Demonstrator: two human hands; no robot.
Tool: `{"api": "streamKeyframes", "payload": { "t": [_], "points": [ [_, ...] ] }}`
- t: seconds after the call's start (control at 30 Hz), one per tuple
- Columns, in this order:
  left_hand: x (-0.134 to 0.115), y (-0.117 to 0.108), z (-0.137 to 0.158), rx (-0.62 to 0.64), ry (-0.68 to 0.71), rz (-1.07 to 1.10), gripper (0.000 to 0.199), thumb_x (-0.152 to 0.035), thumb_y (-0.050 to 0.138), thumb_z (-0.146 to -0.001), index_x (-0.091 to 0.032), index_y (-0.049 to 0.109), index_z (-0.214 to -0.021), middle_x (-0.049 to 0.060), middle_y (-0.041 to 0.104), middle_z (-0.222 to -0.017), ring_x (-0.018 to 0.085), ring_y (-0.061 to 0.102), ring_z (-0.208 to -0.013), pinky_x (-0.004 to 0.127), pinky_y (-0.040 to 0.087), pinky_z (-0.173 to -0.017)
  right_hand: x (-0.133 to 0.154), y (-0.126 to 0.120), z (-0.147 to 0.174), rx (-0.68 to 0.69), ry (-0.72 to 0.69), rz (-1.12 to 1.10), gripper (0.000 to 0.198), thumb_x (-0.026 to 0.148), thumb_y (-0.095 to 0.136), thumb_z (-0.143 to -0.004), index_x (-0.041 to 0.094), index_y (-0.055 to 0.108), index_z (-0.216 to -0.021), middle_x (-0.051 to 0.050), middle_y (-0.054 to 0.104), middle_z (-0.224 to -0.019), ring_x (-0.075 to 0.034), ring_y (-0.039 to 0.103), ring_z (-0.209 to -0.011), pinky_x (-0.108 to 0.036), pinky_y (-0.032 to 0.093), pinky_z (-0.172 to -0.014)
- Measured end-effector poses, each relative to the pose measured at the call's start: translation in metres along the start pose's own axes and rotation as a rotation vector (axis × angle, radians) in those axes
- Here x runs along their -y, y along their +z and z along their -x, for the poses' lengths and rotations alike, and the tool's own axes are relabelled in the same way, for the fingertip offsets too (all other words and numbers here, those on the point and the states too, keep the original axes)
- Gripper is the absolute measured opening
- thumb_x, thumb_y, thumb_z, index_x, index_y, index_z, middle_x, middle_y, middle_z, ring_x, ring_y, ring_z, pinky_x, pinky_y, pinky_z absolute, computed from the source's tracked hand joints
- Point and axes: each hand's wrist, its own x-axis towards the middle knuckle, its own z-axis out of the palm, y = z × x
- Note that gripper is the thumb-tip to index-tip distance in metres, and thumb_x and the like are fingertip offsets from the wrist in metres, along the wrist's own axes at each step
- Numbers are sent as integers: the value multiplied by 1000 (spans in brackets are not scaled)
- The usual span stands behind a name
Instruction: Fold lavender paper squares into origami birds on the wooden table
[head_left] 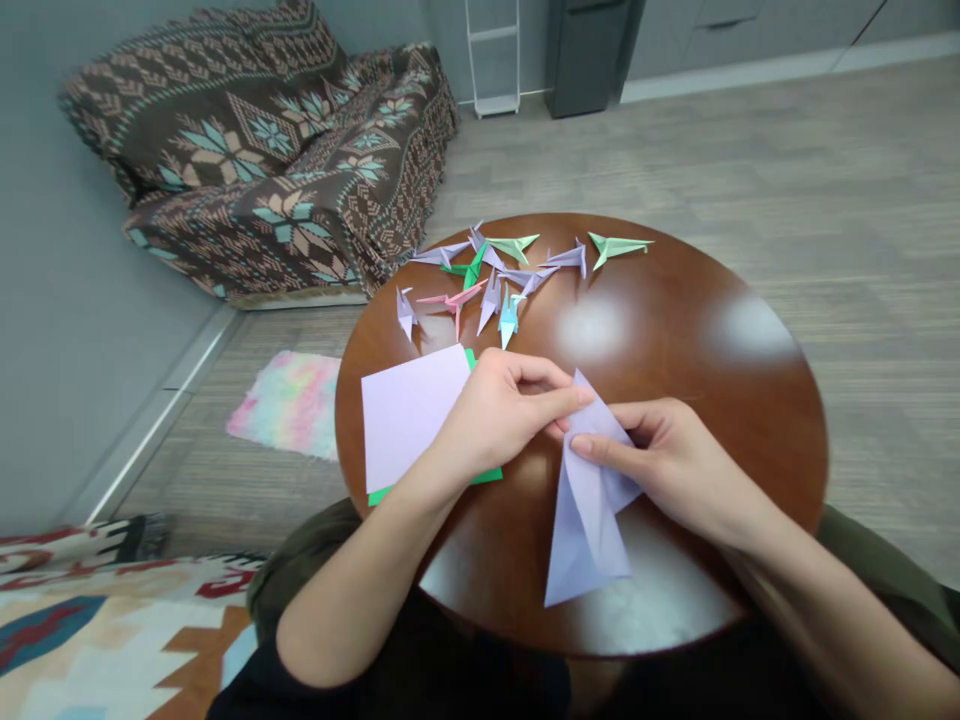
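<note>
Pinches lilac paper (592,510) in left hand (511,410) and right hand (666,458); looks light, easily creased, best held by edges

Left hand (517,408)'s pinching the top of a partly folded lavender sheet (589,520), and the right hand (660,455) has its thumb on it a bit lower, all over a round brown counter (697,370). Off to the left there's a lavender square (412,415) on top of some green paper (490,476). Bunch of little paper birds (471,268) toward the far side, including a pink one (454,300). Patterned couch (255,190) behind, fluffy pastel rug (289,405) too.
</note>
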Motion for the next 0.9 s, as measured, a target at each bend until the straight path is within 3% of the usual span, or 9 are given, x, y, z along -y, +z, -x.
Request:
{"api": "streamKeyframes", "payload": {
  "t": [0.2,0.4,0.5,0.63,0.9],
  "points": [
    [2,1,1,-24,38,40,20,-28,86,-76,-13,75,-68,-2,63,-53,7,54,-50,19,43,-52,0,0,0,22,15,-22,39,52,86,-75,15,83,-87,-2,69,-69,-13,53,-58,-25,40,-55],
    [5,-10,-5,-176,149,88,23,-31,86,-76,-13,74,-70,-2,65,-59,5,53,-50,18,42,-51,-2,3,1,118,89,-103,34,46,87,-75,14,78,-75,-4,71,-71,-16,59,-61,-26,44,-56],
    [3,-11,-4,-100,130,86,27,-38,82,-81,-12,76,-76,1,68,-65,7,57,-53,19,45,-51,-2,2,1,80,74,-86,33,44,88,-74,13,77,-73,-2,68,-67,-14,55,-60,-24,41,-55],
    [1,-5,0,58,30,8,22,-30,86,-76,-11,75,-76,-1,65,-58,7,56,-51,18,44,-51,-3,0,0,47,24,-31,33,47,83,-80,14,80,-83,-1,66,-68,-12,50,-60,-23,38,-56],
    [3,-1,2,38,55,2,22,-25,85,-77,-12,70,-67,-3,61,-52,5,51,-48,16,38,-48,-5,3,-2,53,3,-21,40,54,83,-77,13,80,-79,-3,68,-70,-14,52,-62,-25,40,-57]
  ]
}}
